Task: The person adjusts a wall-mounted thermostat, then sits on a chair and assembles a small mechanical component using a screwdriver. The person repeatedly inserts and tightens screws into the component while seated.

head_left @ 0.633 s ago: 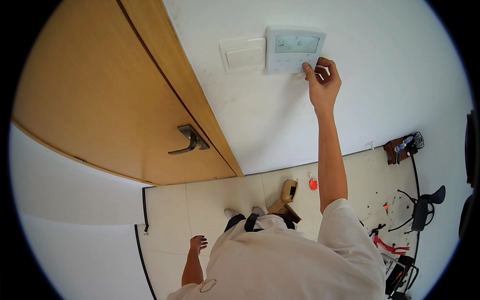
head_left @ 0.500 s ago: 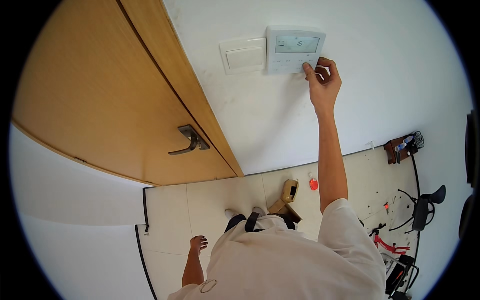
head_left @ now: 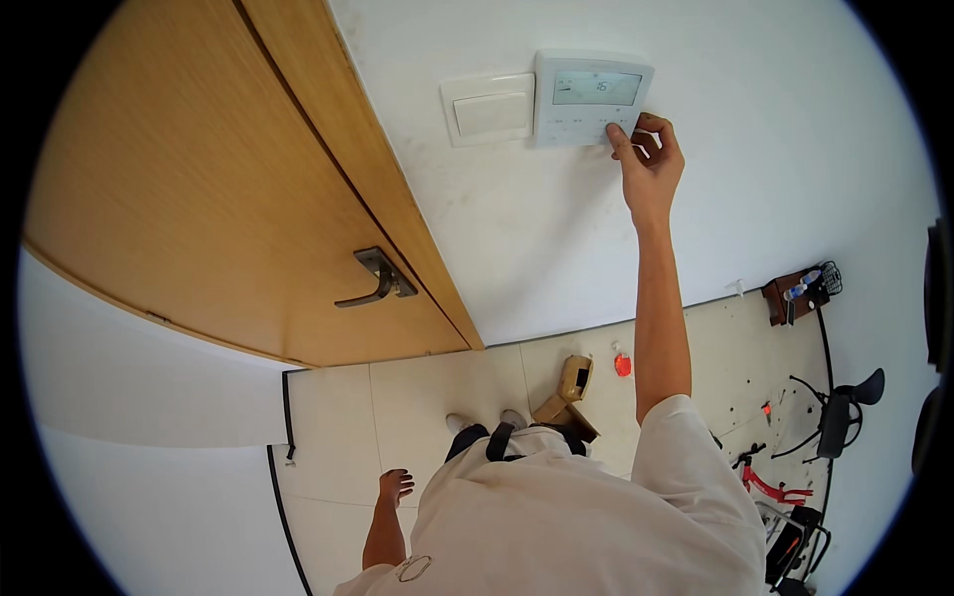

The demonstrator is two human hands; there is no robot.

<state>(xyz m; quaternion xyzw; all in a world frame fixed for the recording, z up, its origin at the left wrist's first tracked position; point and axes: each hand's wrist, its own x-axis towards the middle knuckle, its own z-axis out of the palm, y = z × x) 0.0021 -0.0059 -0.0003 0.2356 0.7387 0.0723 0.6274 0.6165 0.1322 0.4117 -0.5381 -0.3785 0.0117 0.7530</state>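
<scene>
A white wall thermostat point(head_left: 594, 97) with a lit display is mounted high on the wall. My right hand point(head_left: 651, 164) reaches up to its lower right corner, thumb pressed on the front near the buttons and the other fingers curled by the side edge. Directly left of the thermostat sits a white rocker light switch point(head_left: 494, 112), which neither hand touches. Low at my left side hangs my left hand point(head_left: 396, 484), with nothing in it and its fingers a little apart.
A wooden door point(head_left: 214, 189) with a dark lever handle point(head_left: 376, 278) stands at the left. On the floor are an open cardboard box point(head_left: 574, 379), a red item point(head_left: 623, 365), a red metal frame point(head_left: 775, 489) and an overturned black chair point(head_left: 840, 422). A small brown cabinet point(head_left: 780, 298) stands far right.
The thermostat and switch sit slightly further right in the picture. My right thumb stays on the thermostat's lower front, and my left hand hangs as before.
</scene>
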